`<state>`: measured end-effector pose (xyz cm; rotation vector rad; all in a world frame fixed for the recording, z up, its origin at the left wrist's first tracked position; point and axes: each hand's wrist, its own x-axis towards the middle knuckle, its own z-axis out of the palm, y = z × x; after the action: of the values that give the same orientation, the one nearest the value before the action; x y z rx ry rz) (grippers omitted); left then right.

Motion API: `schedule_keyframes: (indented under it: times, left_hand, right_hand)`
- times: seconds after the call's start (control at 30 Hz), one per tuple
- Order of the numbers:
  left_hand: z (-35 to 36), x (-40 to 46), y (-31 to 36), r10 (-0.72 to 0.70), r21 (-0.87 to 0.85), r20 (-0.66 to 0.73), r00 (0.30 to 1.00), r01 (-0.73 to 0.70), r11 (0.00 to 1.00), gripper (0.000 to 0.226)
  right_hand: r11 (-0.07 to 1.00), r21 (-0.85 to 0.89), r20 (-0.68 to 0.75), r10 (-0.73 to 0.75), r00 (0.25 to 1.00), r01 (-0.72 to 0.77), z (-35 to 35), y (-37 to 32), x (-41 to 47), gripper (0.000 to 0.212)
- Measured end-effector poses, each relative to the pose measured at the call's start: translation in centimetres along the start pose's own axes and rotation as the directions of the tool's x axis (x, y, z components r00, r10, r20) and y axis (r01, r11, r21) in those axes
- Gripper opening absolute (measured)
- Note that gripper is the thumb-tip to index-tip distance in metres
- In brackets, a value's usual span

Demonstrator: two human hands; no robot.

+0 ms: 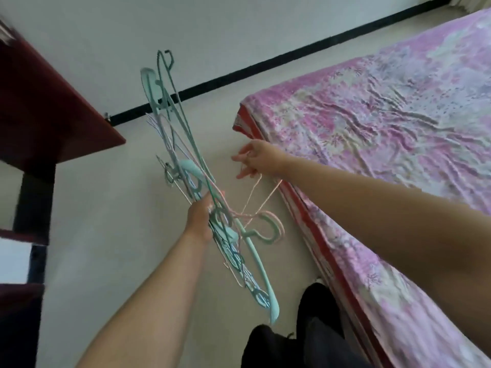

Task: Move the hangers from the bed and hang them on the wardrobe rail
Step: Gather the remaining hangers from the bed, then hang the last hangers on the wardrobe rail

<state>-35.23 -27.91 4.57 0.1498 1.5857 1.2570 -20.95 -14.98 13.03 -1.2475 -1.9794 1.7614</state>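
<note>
The left hand (200,220) is closed round the middle of a bundle of hangers (186,168), held out over the floor (106,221) just left of the bed (385,115). The bundle is a loose fan of thin wire hangers in teal, lilac and pale pink, with at least two broader, flat, smooth hangers in mint that look like plastic. The right hand (256,159), nearer the bed's corner, pinches one pink hanger (255,205) by its thin arms; its hook hangs down beside the bundle, apparently caught among the other hooks, though the blur hides exactly how. No hangers show on the part of the bed in view, a rumpled pink floral sheet over a red-striped mattress edge. These things should be light, so weight is no worry; tangling is. The wire ones look springy and likely to snag on each other, while the plastic ones look stiff and slick enough to slide out of a slack fist. The sensible hold is probably at the necks, just under the hooks, so all hooks face one way. A dark red wardrobe (47,102), hard-edged and glossy, stands well left of the bed; its rail is not in view.
</note>
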Motion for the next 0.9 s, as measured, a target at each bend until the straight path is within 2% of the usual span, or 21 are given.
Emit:
schedule_keyframes:
  times: [0.13,0.27,0.47,0.6,0.73,0.8,0.9]
  left_hand:
    - [-9.0,-5.4,-0.5,-0.043,0.013,-0.084,0.996,0.044,0.999,0.019]
    - [-16.1,-9.7,-0.6,-0.014,-0.044,-0.151,0.988,0.008,0.999,0.026]
    - [-22.6,-16.4,-2.3,-0.008,-0.243,-0.197,0.98,-0.041,0.969,0.039]
    - [-24.9,-20.6,-4.7,0.063,-0.441,-0.28,0.958,-0.187,0.878,0.036]
    - [-25.9,-24.5,-7.9,0.111,-0.583,-0.372,0.922,-0.324,0.745,0.033]
    - [-25.7,-26.5,-9.7,0.135,-0.619,-0.416,0.899,-0.389,0.682,0.029]
    - [-24.9,-29.3,-12.1,0.103,-0.654,-0.495,0.863,-0.448,0.61,0.031]
  right_hand:
    - [0.994,0.063,0.063,-0.094,0.994,0.09,9.5,-3.9,-2.9,0.014]
    - [0.984,0.108,0.139,-0.154,0.978,0.139,17.6,-7.8,-5.6,0.013]
    - [0.959,0.17,0.201,-0.259,0.945,0.227,26.4,-12.9,-9.4,0.002]
    - [0.956,0.169,0.292,-0.282,0.914,0.24,30.0,-14.4,-12.4,0.005]
    - [0.958,0.169,0.511,-0.286,0.811,0.231,31.8,-14.8,-16.2,0.006]
    - [0.957,0.2,0.624,-0.289,0.726,0.209,32.3,-14.7,-18.3,0.015]
    - [0.971,0.199,0.773,-0.24,0.587,0.135,32.8,-14.5,-21.3,0.011]
